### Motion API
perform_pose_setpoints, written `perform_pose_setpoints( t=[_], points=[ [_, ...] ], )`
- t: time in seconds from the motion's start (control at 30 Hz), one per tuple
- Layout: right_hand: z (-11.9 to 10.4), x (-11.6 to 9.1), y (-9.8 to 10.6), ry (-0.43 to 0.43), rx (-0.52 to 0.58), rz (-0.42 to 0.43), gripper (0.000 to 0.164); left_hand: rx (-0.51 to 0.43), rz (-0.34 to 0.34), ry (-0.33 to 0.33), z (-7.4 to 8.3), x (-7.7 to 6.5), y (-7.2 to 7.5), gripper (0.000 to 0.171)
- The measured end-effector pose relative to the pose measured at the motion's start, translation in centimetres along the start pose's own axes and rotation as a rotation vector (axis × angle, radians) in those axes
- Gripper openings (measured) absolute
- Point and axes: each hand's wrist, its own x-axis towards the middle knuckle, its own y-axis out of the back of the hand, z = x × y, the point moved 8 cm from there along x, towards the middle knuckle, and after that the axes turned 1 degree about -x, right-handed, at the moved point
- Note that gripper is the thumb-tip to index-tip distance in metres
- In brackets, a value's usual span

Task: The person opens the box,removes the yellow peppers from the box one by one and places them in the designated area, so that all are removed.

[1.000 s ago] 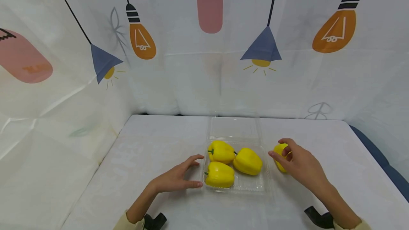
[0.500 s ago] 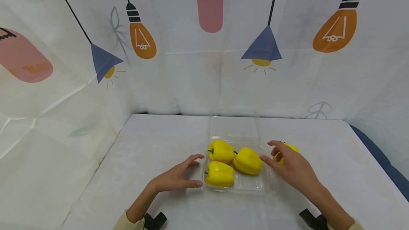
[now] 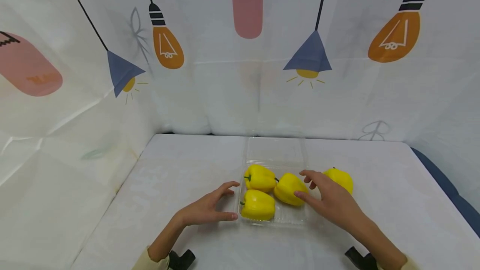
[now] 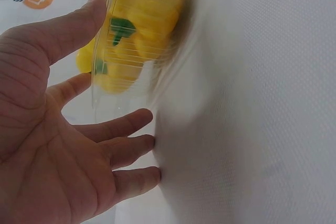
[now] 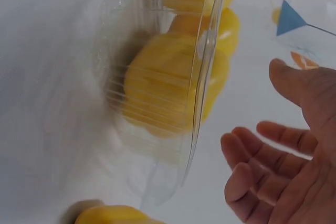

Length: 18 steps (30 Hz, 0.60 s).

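Lamp-printed white backdrop [image 3: 225, 95] hangs behind two hands [image 3: 205, 209] [image 3: 333, 199] (both loosely spread) flanking a clear box [image 3: 291, 217] of yellow peppers [image 3: 258, 206].

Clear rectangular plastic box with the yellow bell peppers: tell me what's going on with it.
A person has their left hand beside the left side of the clear rectangular plastic box, and their right hand by its right edge, gripping nothing. The clear plastic lid is open at the far side. Three yellow bell peppers lie inside; a fourth yellow bell pepper sits outside on the white table, partly hidden behind the right hand.
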Motion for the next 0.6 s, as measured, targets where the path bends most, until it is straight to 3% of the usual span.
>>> perform_pose_setpoints(
  t=[0.17, 0.47, 0.6],
  points=[
    [-1.1, 0.2, -0.6, 0.100, 0.013, 0.003, 0.052, 0.003, -0.001, 0.010, -0.2, 0.1, 0.0, 0.077],
    [-1.9, 0.7, -1.6, 0.109, 0.019, -0.032, 0.051, 0.007, -0.001, 0.017, -0.4, 0.2, 0.0, 0.078],
    [-2.5, 0.7, -1.8, 0.150, 0.043, -0.028, 0.051, 0.011, -0.002, 0.012, -0.4, 0.2, -0.1, 0.078]
  ],
)
